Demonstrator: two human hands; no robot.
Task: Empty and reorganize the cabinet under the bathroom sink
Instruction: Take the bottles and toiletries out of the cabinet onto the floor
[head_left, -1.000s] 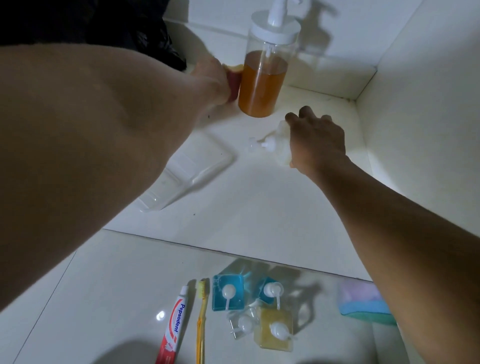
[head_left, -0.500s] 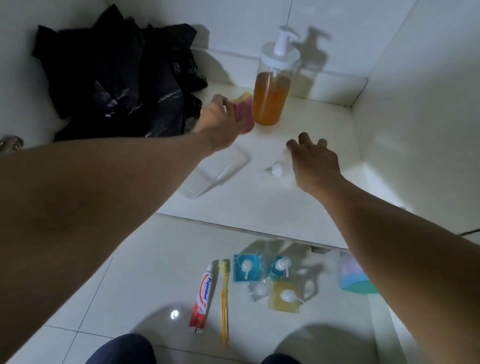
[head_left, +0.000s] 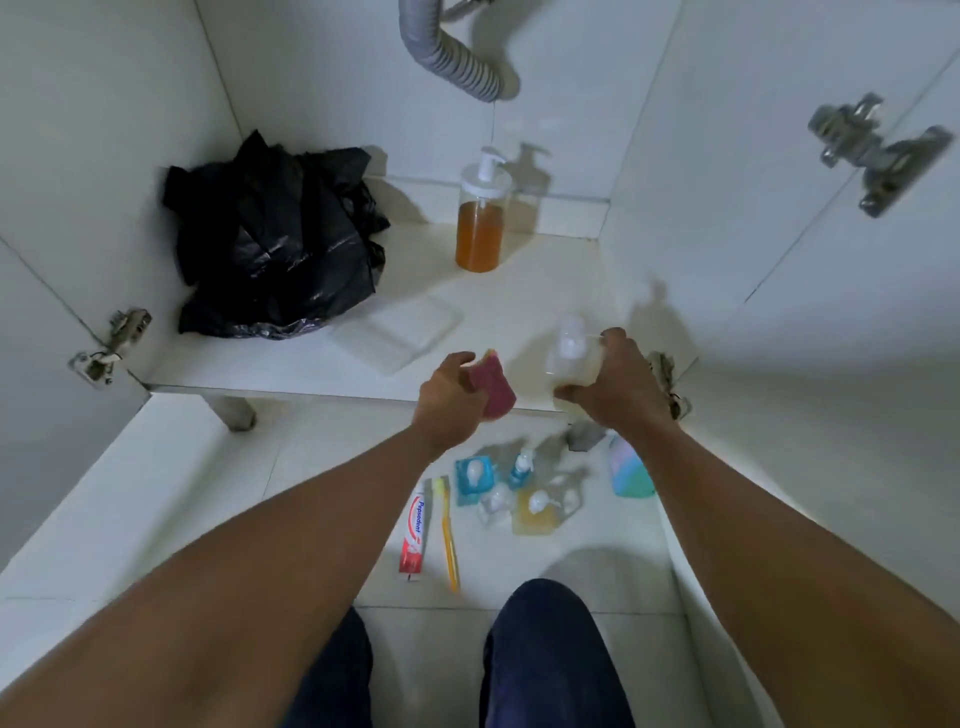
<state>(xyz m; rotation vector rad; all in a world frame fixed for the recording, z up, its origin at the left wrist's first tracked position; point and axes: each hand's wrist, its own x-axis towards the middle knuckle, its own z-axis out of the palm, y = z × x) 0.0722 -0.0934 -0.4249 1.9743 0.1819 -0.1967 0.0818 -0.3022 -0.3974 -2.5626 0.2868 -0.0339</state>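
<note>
Head view shows your left fingers (head_left: 461, 359) curled round a soft sponge (head_left: 494, 389). It is dark pink with a thin yellow top. Your left hand (head_left: 447, 402) holds it in the air, just above the front edge of the cabinet (head_left: 545, 275). Your right fingers (head_left: 613, 336) wrap a small see-through bottle (head_left: 569, 353) with a white pump. Your right hand (head_left: 621, 387) holds it beside the sponge, over the same edge.

Inside the cabinet, a flat clear plastic tray (head_left: 400, 332) lies on the smooth white floor. Behind it stands a tall round pump bottle (head_left: 480, 223) of orange liquid. A crinkly, shiny black bag (head_left: 270, 244) sits heaped in the left back corner. A grey bumpy hose (head_left: 452, 57) hangs down from the top.

On the glossy floor tiles near your knees lie a red and white toothpaste tube (head_left: 415, 530) and a yellow toothbrush (head_left: 448, 530), side by side. Next to them are little square bottles, one blue (head_left: 472, 478) and one yellow (head_left: 537, 512).
</note>
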